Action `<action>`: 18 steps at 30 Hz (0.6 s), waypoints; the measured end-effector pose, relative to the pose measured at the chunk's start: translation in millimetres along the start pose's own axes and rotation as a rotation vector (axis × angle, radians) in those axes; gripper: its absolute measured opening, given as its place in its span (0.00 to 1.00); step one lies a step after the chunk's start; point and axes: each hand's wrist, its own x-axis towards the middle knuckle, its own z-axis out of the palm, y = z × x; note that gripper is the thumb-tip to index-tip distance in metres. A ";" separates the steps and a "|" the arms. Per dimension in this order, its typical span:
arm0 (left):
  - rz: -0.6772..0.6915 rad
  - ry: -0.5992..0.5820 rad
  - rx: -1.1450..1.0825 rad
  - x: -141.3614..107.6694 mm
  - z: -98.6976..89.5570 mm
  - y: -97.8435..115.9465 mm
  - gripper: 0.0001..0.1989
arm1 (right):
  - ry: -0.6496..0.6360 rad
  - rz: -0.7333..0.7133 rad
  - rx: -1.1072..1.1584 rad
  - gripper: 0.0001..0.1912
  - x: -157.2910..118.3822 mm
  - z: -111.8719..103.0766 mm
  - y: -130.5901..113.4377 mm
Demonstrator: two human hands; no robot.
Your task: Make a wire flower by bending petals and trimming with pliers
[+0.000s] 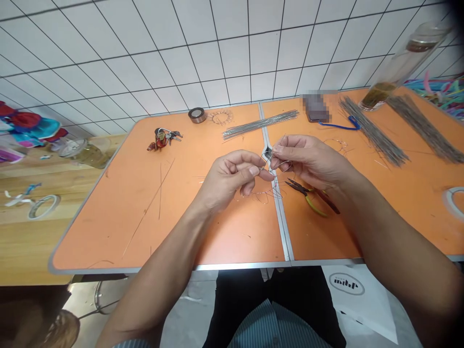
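Over the middle seam of the orange table, the left hand and the right hand both pinch closed on a thin wire piece, only partly bent as it seems. Pliers lie just beside the right wrist. Many straight wires wait near the far edge, so I judge most work remains

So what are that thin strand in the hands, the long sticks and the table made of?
The strand pinched by the left hand and right hand looks like fine bare metal wire: thin, grey, glinting. The sticks seem to be straight steel wire lengths, dull silver. The table looks like matte orange laminate or plastic, grey-edged.
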 end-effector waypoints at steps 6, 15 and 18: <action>-0.037 -0.029 -0.041 -0.2 0.6 1.8 0.15 | -0.025 -0.002 -0.005 0.21 0.2 -1.6 1.2; -0.151 -0.091 -0.023 -1.5 -1.5 2.5 0.15 | -0.014 -0.094 -0.123 0.21 -2.0 -2.2 0.4; -0.200 -0.121 0.003 -2.1 -0.9 2.9 0.14 | -0.032 -0.095 -0.161 0.19 -3.3 -2.0 -0.5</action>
